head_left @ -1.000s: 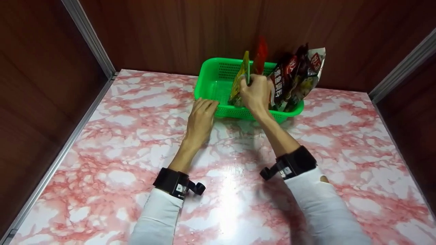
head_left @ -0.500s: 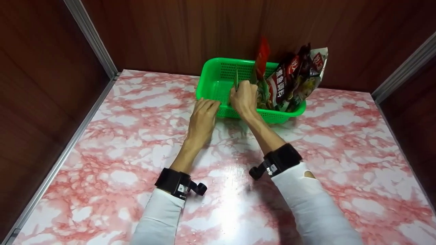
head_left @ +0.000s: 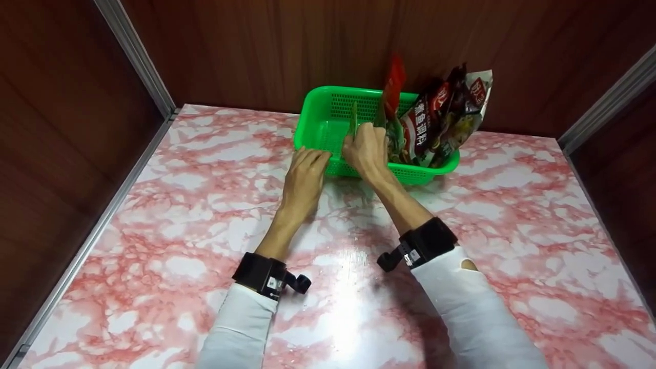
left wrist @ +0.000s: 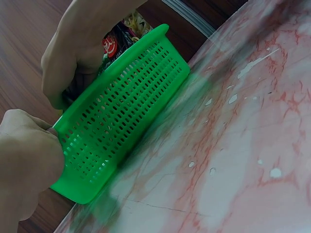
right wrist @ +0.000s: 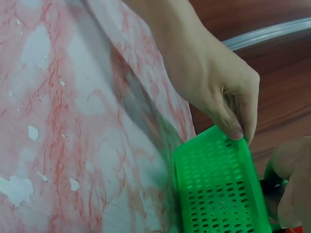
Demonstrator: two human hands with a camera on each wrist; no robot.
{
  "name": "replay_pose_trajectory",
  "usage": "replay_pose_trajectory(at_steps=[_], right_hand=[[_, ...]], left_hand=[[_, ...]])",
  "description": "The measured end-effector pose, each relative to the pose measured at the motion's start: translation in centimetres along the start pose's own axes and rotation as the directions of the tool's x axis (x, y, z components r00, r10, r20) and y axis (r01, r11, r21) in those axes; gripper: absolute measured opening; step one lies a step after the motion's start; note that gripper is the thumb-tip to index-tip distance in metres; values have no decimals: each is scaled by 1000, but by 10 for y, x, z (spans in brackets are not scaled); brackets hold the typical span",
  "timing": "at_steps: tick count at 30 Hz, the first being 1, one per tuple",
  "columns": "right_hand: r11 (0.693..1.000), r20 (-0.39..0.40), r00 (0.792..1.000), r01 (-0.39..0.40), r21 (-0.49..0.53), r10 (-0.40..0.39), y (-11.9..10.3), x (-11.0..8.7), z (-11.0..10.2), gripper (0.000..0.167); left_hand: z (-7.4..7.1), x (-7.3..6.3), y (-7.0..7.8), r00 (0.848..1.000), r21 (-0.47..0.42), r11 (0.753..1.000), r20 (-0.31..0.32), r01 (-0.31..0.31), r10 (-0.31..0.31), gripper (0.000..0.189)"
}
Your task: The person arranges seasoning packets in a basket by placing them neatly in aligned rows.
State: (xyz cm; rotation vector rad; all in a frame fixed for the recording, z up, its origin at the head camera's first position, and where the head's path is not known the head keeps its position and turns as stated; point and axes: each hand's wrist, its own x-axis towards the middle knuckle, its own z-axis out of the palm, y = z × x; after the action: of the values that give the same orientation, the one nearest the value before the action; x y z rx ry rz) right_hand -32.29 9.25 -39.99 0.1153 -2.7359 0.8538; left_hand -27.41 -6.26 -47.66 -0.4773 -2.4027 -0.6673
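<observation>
A green plastic basket [head_left: 410, 175] stands on the table against the back wall. My left hand [head_left: 303, 179] pinches its front rim near the left corner; in the right wrist view the thumb [right wrist: 235, 132] lies on the outer side. My right hand [head_left: 368, 151] reaches inside and holds a thin yellow-green packet [head_left: 353, 117] by its edge, its lower part hidden by the hand. Right of it stand a red packet [head_left: 394, 87] and a dark seasoning bag [head_left: 423, 123] with white lettering. Another bag with a pale top [head_left: 477, 95] leans at the basket's right end.
The table [head_left: 205, 215] has a red-and-white marbled top. Dark wood panels [head_left: 246, 51] enclose it at the back and both sides, with metal strips [head_left: 136, 56] at the corners. The basket's left part shows bare floor mesh.
My right hand has moved left and lower into the basket with the yellow-green packet, which now stands lower and more upright. It barely moves over the last half second. My left hand stays on the rim.
</observation>
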Motion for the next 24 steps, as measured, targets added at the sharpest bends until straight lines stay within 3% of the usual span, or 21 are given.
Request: replay_pose_trajectory(at_steps=[4, 12, 24], right_hand=[[1000, -25, 1000, 18, 4, -18, 3, -2, -4, 33], [999, -66, 997, 42, -34, -44, 13, -3, -12, 45], [996, -64, 997, 46, -81, -51, 21, -11, -23, 48]], left_hand=[[-1, 1, 1, 1000, -10, 1000, 14, 3, -3, 24], [0, 0, 0, 1000, -3, 1000, -24, -15, 15, 23], [2, -1, -2, 999, -29, 999, -47, -26, 24, 22]])
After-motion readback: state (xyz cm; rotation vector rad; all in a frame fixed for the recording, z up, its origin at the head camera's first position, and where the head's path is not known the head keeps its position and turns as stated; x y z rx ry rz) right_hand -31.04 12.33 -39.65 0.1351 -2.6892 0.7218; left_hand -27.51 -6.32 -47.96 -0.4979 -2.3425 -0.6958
